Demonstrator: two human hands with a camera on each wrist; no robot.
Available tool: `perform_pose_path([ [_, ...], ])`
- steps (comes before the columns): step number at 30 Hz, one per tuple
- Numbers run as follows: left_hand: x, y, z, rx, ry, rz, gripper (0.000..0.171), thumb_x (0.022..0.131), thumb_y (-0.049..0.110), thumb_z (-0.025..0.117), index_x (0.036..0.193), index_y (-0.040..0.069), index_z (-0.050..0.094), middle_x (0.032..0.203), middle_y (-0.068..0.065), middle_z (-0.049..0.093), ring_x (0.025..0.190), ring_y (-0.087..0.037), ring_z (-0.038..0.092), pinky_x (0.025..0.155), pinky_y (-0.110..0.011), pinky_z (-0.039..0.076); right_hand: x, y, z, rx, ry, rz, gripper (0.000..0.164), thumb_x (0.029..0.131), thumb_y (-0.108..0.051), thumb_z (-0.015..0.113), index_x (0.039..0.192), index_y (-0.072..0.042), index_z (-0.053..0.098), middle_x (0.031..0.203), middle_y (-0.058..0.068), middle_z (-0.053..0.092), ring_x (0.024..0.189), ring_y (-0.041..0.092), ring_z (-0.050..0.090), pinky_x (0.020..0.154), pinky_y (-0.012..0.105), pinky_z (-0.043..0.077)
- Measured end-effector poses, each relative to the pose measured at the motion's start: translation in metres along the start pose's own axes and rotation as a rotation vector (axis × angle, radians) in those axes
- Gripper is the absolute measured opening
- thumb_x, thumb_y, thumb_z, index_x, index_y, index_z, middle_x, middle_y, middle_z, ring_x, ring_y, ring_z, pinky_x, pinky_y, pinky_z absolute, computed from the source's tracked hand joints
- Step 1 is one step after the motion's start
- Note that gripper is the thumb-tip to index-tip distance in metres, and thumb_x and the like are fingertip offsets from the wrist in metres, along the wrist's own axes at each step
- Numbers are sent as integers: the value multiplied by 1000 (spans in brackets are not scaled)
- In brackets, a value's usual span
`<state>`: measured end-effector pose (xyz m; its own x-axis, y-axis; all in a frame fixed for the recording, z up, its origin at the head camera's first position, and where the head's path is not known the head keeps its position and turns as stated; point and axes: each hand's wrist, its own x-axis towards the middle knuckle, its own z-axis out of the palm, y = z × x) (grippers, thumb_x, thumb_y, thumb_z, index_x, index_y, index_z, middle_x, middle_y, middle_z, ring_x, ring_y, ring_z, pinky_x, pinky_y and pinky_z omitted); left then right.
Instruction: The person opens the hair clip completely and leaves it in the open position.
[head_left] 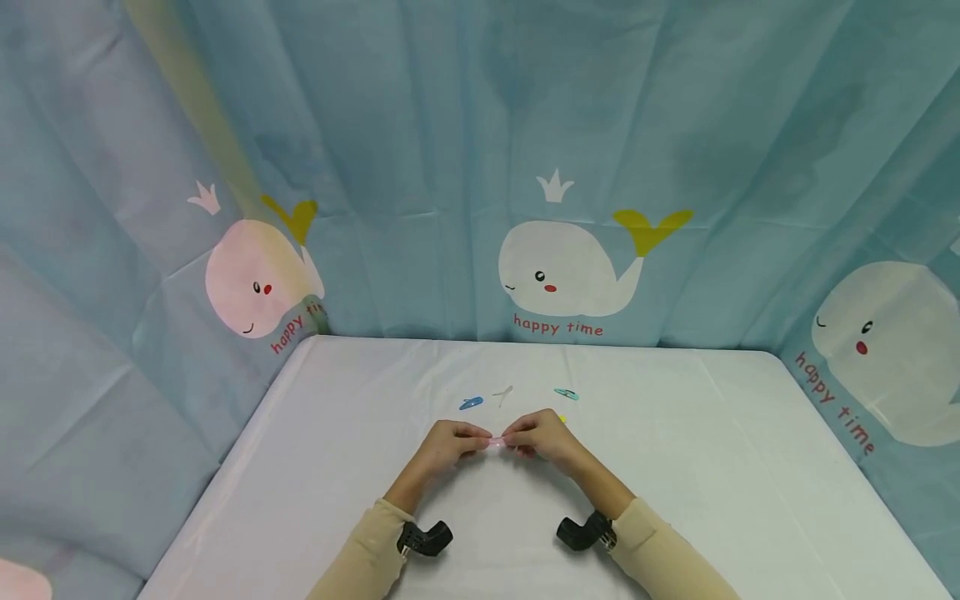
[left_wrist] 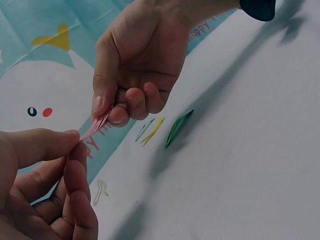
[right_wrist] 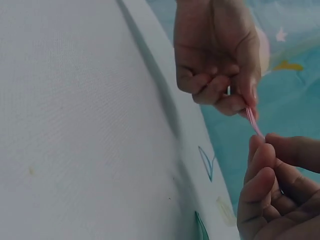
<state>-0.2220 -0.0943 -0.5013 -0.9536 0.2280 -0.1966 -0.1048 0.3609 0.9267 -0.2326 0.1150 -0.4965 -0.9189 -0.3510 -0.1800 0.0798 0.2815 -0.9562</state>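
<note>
In the head view a pink hair clip (head_left: pixel 497 442) stretches between both hands above the white table. My left hand (head_left: pixel 446 447) pinches one end of the clip between thumb and fingers. The other end is pinched by my right hand (head_left: pixel 547 437). The left wrist view shows the clip's narrow pink strips (left_wrist: pixel 94 128) between the two sets of fingertips; both ends are covered by fingers. Just beyond the hands lie a blue hair clip (head_left: pixel 471 402), a whitish forked clip (head_left: pixel 503 394) and a teal clip (head_left: pixel 567 393).
A yellow clip (left_wrist: pixel 153 131) lies beside the teal one, mostly hidden by the right hand in the head view. White cloth covers the table (head_left: pixel 750 467). A blue curtain (head_left: pixel 420 167) printed with whales hangs along its back and sides.
</note>
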Motion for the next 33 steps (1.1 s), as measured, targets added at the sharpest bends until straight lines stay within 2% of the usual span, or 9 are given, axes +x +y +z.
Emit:
perform_pose_path([
  [5,0,0,4,-113,-6,-4,23,87,18,72,101,1,75,89,-1,74,79,-8,62,73,-24,52,-2,0,-3,98,13,12,20,86,-11,70,94,8,72,71,1,69,58,10,56,55,25,46],
  [11,-1,4,6,-184,29,-3,21,90,15,66,102,0,75,87,1,73,77,-10,60,73,-25,51,-6,-3,-7,209,-10,33,25,88,-10,68,101,12,69,72,-1,69,59,9,57,55,22,46],
  [17,-2,9,7,-263,47,-14,24,89,15,68,104,-2,73,87,2,72,76,-9,60,75,-26,52,-7,-3,-11,268,-50,43,26,88,-9,68,104,12,68,75,-1,72,61,7,59,58,21,48],
  [22,-2,10,7,-370,5,-52,28,89,15,69,109,-4,71,87,3,73,77,-9,61,74,-24,51,-8,-2,-13,304,-62,51,31,90,-11,66,106,16,65,74,-1,72,60,7,60,58,20,50],
  [28,-3,10,8,-457,-39,-65,33,90,14,68,115,-7,67,85,5,72,74,-7,60,69,-20,48,-10,-5,-13,359,-58,38,40,93,-11,63,114,23,57,74,-2,72,59,5,59,58,18,50],
  [33,-3,9,8,-538,-72,-77,37,91,12,66,120,-9,63,84,6,70,73,-5,58,67,-19,47,-11,-6,-11,385,-37,42,37,93,-10,62,114,21,58,76,-2,71,62,5,60,62,19,52],
])
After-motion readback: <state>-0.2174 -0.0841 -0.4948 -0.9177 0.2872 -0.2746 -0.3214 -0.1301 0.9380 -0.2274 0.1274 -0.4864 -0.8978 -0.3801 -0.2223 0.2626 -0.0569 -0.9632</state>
